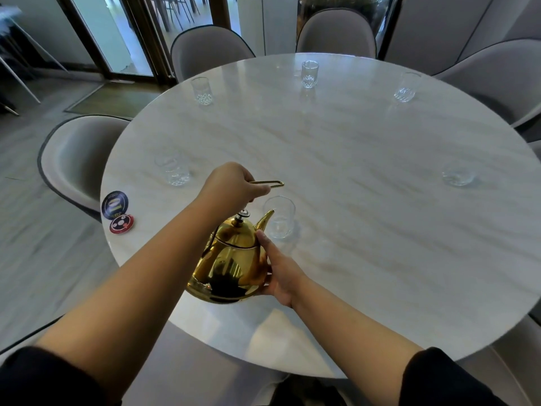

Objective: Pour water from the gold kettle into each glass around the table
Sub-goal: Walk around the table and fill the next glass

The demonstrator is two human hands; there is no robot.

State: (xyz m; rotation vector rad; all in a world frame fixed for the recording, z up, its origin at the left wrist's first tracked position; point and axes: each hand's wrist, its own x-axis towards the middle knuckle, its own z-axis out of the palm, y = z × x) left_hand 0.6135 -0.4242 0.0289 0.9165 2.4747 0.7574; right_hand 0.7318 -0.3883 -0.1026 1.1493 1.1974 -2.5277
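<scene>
The gold kettle (231, 265) hangs tilted above the near part of the round marble table (366, 200), its spout over the rim of the nearest glass (279, 218). My left hand (231, 186) grips the kettle's thin wire handle from above. My right hand (278, 273) presses against the kettle's belly on its right side. Several other glasses stand around the table: one at the left (173, 170), one far left (201, 90), one at the back (310, 74), one far right (406, 87) and one at the right (458, 174).
Two round discs, one dark blue (114, 204) and one red (121, 224), lie at the table's left edge. Grey upholstered chairs (73, 159) ring the table. Glass doors stand behind at the back left.
</scene>
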